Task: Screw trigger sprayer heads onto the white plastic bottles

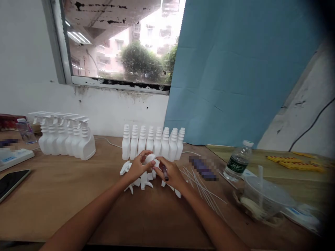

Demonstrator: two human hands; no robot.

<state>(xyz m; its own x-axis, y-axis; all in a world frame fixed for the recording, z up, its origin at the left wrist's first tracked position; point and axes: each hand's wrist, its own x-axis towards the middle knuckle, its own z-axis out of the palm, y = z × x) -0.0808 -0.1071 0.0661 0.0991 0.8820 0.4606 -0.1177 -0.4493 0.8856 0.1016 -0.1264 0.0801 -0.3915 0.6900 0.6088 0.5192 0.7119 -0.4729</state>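
Over the middle of the table, my left hand (138, 167) is closed around a white plastic spray head (150, 159). My right hand (171, 172) meets it from the other side, fingertips at the white part. A dark, pen-like tool (165, 173) sticks out of my right hand toward me; its far end is hidden by the fingers. Below the hands lie several loose white trigger sprayer heads (146, 182), partly covered. Just behind stands a row of white bottles (149, 141) without sprayer heads.
White bottles with sprayer heads (65, 137) stand at the left. Thin white tubes (200, 186) lie right of my hands. Farther right are a water bottle (237, 162) and a plastic cup with a straw (265, 193). A phone (13, 181) rests at the left edge.
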